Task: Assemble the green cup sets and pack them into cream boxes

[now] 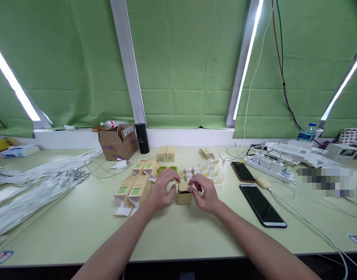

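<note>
A small kraft cardboard box (pixel 184 197) stands upright on the table between my two hands, its top flaps raised. With thumb and fingertips, my right hand (pixel 207 193) grips the upper right edge of this box. Curved beside the box's upper left is my left hand (pixel 163 189); its thumb and index finger are apart with nothing visible between them. Just beyond the hands are pale pink round pieces (pixel 188 170), clear plastic cups with yellow centres (pixel 216 175) and green pieces (pixel 167 169), partly hidden by my left hand.
Left of my hands lie cartons with green labels (pixel 140 190); two closed cartons (pixel 166 154) stand behind. A brown box (pixel 118 142) and black tumbler (pixel 142 138) are at the back. Two phones (pixel 263 206), cables and a power strip (pixel 270 165) lie right, white strips (pixel 35 186) left.
</note>
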The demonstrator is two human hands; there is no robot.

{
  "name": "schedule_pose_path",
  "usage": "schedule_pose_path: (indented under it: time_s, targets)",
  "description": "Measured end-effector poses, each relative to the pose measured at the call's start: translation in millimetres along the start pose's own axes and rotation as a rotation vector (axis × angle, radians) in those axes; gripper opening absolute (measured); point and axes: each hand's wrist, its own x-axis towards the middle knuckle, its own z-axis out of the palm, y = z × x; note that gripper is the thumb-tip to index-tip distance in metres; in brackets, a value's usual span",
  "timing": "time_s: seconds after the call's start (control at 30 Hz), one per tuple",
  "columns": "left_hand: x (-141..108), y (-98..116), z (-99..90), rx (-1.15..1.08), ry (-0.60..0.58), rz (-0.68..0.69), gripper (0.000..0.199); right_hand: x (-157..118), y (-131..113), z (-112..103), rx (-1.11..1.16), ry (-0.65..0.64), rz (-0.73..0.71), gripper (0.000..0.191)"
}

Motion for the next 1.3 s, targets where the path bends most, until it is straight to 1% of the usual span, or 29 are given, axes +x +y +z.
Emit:
schedule_pose_path:
  time_s: [0.07, 0.17, 0.3, 0.47, 0.93, 1.13, 1.3]
  targets:
    - [0, -1, -3.9, 0.053, 0.014, 0.054, 0.009, 1, -1, 0, -0.01, -0.005, -0.012, 0.006]
    - [-2, -5, -6.7, 0.129, -0.033, 0.109, 0.004, 0, 0, 0, -0.023, -0.013, -0.032, 0.007]
    - [-5, -10, -6.2, 0.192, -0.126, 0.163, 0.003, -2, 1, 1, -0.035, -0.013, -0.049, 0.007]
    - [-7, -12, -4.7, 0.231, -0.181, 0.208, 0.005, -3, 2, 2, -0.064, -0.022, -0.084, 0.008]
    - [-9, -12, -3.4, 0.253, -0.179, 0.229, 0.008, -2, 2, 3, -0.071, -0.016, -0.142, 0.012]
    - [-8, -10, -3.5, 0.262, -0.183, 0.249, 0.008, -2, 1, 2, -0.078, -0.017, -0.159, 0.011]
    - [-8, -7, -3.3, 0.263, -0.195, 0.247, 0.009, -4, 2, 2, -0.079, -0.051, -0.141, 0.01]
